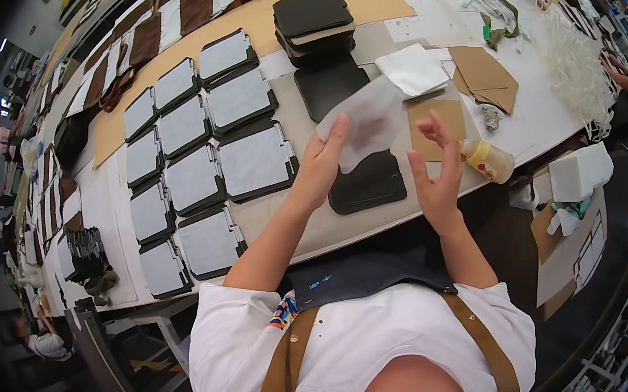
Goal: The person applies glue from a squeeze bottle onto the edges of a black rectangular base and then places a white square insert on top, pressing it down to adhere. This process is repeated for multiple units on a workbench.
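My left hand pinches a thin, translucent white sheet between thumb and fingers, holding it above the table. To its right, my right hand is raised with its fingers apart and nothing in it. Below the sheet lies a black flat panel near the table's edge. A second black panel lies farther back, partly covered by the sheet. Beyond it stands a stack of black panels. White sheets lie in a pile behind my right hand, beside a brown board piece.
At left, several black panels topped with pale grey sheets lie in rows. A bottle with a yellow band rests on its side near the right table edge. Brown boards and white strips lie farther right. Other people are around the tables.
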Motion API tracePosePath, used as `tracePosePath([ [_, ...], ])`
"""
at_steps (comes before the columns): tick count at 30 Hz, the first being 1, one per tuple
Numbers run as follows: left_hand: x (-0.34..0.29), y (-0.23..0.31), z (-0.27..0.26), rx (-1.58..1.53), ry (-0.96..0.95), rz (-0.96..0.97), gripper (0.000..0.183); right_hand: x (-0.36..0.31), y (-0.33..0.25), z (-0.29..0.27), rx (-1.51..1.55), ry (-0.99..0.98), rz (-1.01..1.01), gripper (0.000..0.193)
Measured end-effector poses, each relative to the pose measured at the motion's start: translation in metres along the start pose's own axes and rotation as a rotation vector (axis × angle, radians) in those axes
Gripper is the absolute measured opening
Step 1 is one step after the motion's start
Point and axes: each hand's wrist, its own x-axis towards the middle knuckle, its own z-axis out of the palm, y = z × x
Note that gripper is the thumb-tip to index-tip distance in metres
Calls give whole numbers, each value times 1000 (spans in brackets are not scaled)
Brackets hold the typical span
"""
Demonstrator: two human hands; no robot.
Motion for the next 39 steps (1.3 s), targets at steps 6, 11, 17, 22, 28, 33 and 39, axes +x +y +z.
tracePosePath([
  [6,-14,-24,-26,239,9,-105,50,-4,12,0,637,-269,634,24],
  [11,-14,-42,-27,248,119,25,44,-23,15,6,440,-171,633,16],
  [17,-20,-56,-30,249,126,-14,35,-25,8,7,556,-248,811,16],
  [22,-33,-69,-33,215,16,35,51,-38,31,3,306,-233,738,15],
  [28,-50,-61,-34,694,150,90,71,-42,32,14,62,-263,607,15],
  [33,-50,-70,-41,898,214,159,52,-36,28,27,-76,-299,529,18],
  [39,-50,-86,-51,949,261,256,38,-33,25,32,-167,-343,496,18],
])
